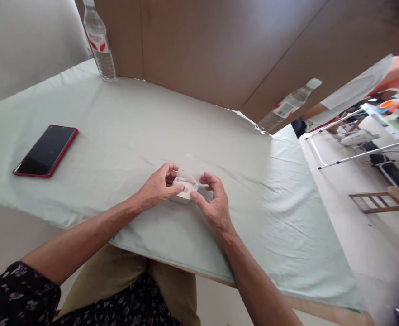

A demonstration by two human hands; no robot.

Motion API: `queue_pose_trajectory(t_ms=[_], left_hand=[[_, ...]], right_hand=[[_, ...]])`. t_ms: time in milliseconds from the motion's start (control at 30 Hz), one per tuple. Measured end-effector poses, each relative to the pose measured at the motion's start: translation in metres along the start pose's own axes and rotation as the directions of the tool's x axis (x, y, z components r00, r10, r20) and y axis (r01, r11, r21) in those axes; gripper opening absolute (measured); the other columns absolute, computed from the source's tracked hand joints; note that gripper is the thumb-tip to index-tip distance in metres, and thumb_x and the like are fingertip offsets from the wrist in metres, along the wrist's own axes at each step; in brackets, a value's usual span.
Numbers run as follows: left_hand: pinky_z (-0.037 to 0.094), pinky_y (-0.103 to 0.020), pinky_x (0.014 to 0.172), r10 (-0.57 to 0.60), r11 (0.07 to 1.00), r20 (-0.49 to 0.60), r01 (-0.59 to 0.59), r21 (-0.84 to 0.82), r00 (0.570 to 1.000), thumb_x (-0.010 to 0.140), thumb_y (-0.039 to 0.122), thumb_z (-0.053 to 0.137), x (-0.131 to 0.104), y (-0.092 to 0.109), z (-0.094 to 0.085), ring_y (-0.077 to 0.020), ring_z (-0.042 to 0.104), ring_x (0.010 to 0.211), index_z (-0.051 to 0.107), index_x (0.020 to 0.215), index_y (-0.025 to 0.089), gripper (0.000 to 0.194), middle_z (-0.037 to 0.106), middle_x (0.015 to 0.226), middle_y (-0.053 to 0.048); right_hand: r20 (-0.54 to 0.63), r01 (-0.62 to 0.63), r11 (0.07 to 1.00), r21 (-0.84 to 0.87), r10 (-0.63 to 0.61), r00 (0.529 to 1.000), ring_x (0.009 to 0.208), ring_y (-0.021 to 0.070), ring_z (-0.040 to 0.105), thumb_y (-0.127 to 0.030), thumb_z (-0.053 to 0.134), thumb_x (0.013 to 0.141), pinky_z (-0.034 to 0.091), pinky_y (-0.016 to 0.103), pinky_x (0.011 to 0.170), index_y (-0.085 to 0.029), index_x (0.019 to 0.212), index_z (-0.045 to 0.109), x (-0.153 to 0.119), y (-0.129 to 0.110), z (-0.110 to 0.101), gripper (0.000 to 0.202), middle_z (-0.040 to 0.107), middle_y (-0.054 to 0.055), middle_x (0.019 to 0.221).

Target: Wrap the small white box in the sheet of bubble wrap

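Observation:
A small white box (182,197) with a translucent, whitish piece in its top rests on the pale green cloth, close to the front edge. From the left, my left hand (161,184) grips the box, its thumb reaching over the top and its fingers curled behind. On the other side is my right hand (214,198), fingers bent and apart, with the thumb tip at the box's right edge. Whether that thumb presses on the box is hard to tell. The inside of the box is partly hidden by my left thumb.
A phone with a red case (46,151) lies at the left. Two water bottles (101,50) (287,107) stand against a brown cardboard panel (199,50) behind. At the right are a metal-framed table, a wooden stool and part of a person.

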State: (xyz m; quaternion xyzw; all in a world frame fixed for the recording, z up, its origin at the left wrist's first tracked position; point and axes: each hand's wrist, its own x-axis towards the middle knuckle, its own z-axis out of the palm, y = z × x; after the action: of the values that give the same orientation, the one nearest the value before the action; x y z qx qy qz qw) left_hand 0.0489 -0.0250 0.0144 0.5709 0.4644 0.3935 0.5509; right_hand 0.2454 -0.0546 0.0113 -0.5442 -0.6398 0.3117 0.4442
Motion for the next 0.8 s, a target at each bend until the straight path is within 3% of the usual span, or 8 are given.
queue_pose_trajectory(t_ms=[67, 133, 200, 333, 533, 700, 800], left_hand=[[0.049, -0.033, 0.082, 0.027, 0.989, -0.090, -0.013, 0.150, 0.996, 0.069, 0.037, 0.077, -0.002, -0.002, -0.001, -0.0193, 0.061, 0.094, 0.054, 0.106, 0.019, 0.047, 0.065, 0.105, -0.006], [0.048, -0.033, 0.082, 0.073, 0.954, -0.138, -0.029, 0.300, 0.988, 0.070, 0.039, 0.076, -0.004, -0.002, -0.002, -0.0194, 0.059, 0.093, 0.058, 0.098, 0.019, 0.039, 0.063, 0.102, -0.005], [0.048, -0.032, 0.081, 0.118, 0.930, -0.109, -0.072, 0.360, 0.987, 0.074, 0.038, 0.072, -0.007, -0.001, -0.002, -0.0180, 0.058, 0.089, 0.063, 0.093, 0.019, 0.029, 0.063, 0.100, -0.004], [0.049, -0.029, 0.076, 0.174, 0.946, 0.000, -0.167, 0.278, 0.985, 0.078, 0.033, 0.067, -0.007, 0.001, -0.003, -0.0144, 0.057, 0.081, 0.069, 0.094, 0.020, 0.021, 0.063, 0.098, -0.003], [0.049, -0.024, 0.069, 0.178, 0.957, 0.144, -0.206, 0.203, 0.973, 0.078, 0.030, 0.069, -0.003, 0.003, -0.010, -0.0111, 0.057, 0.075, 0.073, 0.091, 0.020, 0.016, 0.062, 0.099, -0.004], [0.049, -0.023, 0.065, 0.218, 0.946, 0.163, -0.249, 0.207, 0.962, 0.079, 0.028, 0.069, -0.004, 0.001, -0.010, -0.0072, 0.056, 0.068, 0.072, 0.089, 0.018, 0.014, 0.062, 0.128, -0.008], [0.047, -0.024, 0.067, 0.242, 0.947, 0.157, -0.268, 0.178, 0.958, 0.081, 0.028, 0.068, -0.006, 0.001, -0.006, -0.0106, 0.059, 0.074, 0.071, 0.088, 0.017, 0.013, 0.070, 0.112, -0.008]], right_hand=[[-0.058, 0.064, 0.988, -0.139, -0.073, 0.996, 0.104, 0.0250, 0.062, -0.045, 0.073, 0.079, 0.047, 0.044, 0.094, -0.023, 0.122, 0.056, -0.004, -0.001, -0.004, 0.051, 0.067, 0.010, 0.118], [-0.013, 0.107, 0.973, -0.204, -0.112, 0.994, 0.097, 0.0239, 0.063, -0.043, 0.072, 0.081, 0.048, 0.044, 0.093, -0.023, 0.117, 0.060, -0.006, -0.002, -0.006, 0.043, 0.069, 0.009, 0.112], [0.063, 0.149, 0.965, -0.217, -0.139, 0.988, 0.096, 0.0236, 0.064, -0.042, 0.070, 0.083, 0.049, 0.042, 0.091, -0.023, 0.116, 0.062, -0.006, -0.003, -0.004, 0.038, 0.070, 0.008, 0.109], [0.145, 0.208, 0.954, -0.218, -0.179, 0.973, 0.102, 0.0247, 0.063, -0.038, 0.063, 0.090, 0.048, 0.041, 0.092, -0.024, 0.120, 0.064, -0.005, -0.004, 0.002, 0.033, 0.071, 0.009, 0.113], [0.327, 0.261, 0.945, -0.196, -0.188, 0.926, 0.104, 0.0245, 0.062, -0.039, 0.052, 0.097, 0.045, 0.040, 0.092, -0.027, 0.120, 0.066, 0.003, -0.006, -0.002, 0.031, 0.072, 0.006, 0.114], [0.466, 0.275, 0.950, -0.150, -0.177, 0.867, 0.103, 0.0243, 0.062, -0.047, 0.045, 0.099, 0.043, 0.040, 0.092, -0.027, 0.115, 0.070, 0.014, -0.006, -0.008, 0.036, 0.074, 0.004, 0.110], [0.442, 0.212, 0.967, -0.139, -0.131, 0.888, 0.099, 0.0233, 0.064, -0.047, 0.050, 0.096, 0.044, 0.039, 0.091, -0.025, 0.112, 0.070, 0.014, -0.007, -0.007, 0.034, 0.074, 0.005, 0.104]])
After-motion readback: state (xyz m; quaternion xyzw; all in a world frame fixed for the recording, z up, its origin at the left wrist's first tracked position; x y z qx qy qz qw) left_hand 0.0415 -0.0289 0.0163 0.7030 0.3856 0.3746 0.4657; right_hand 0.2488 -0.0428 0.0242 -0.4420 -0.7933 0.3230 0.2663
